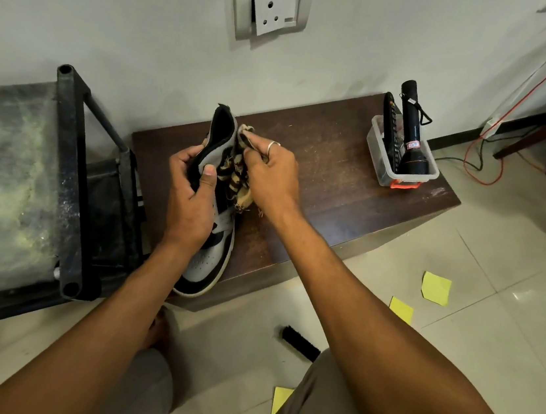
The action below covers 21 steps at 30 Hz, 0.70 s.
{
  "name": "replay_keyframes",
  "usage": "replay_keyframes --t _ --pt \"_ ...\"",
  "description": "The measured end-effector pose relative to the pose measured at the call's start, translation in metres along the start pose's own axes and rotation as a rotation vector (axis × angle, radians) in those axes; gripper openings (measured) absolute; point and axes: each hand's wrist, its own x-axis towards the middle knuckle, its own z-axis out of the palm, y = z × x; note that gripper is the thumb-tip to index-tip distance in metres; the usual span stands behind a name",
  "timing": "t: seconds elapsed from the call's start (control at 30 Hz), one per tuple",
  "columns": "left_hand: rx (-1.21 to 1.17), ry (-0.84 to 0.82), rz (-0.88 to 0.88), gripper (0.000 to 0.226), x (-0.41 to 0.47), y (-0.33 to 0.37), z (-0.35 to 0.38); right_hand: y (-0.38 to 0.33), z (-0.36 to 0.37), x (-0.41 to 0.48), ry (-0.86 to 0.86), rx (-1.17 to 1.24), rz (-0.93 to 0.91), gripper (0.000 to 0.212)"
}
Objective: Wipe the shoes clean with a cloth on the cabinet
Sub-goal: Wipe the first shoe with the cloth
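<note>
A grey, white and black high-top shoe [207, 260] rests on the dark brown cabinet [343, 181], its toe at the front edge and its heel collar raised. My left hand [192, 193] grips the shoe's collar, thumb across the grey side. My right hand [269, 172], a ring on one finger, holds a frayed beige and brown cloth [237, 182] and presses it against the shoe's right side near the ankle. Part of the shoe's middle is hidden behind my left hand.
A clear plastic bin [399, 164] with a black torch and a remote stands at the cabinet's right end. A dusty black metal frame [67, 164] adjoins the cabinet on the left. A black brush [299, 342] and yellow notes [435, 287] lie on the tiled floor.
</note>
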Motion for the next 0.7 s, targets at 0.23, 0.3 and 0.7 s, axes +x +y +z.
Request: replay_keyframes --t 0.23,0.3,0.7 --pt "-0.017 -0.010 -0.032 0.031 0.000 0.002 0.001 0.010 0.000 -0.024 -0.065 -0.163 -0.110 0.035" --pt "-0.020 -0.010 -0.038 0.030 0.000 0.003 0.001 0.008 -0.003 -0.029 -0.105 -0.209 -0.086 0.035" --pt "0.353 -0.060 -0.045 0.032 0.010 0.045 0.003 0.015 -0.038 -0.046 0.051 0.009 0.170 0.022"
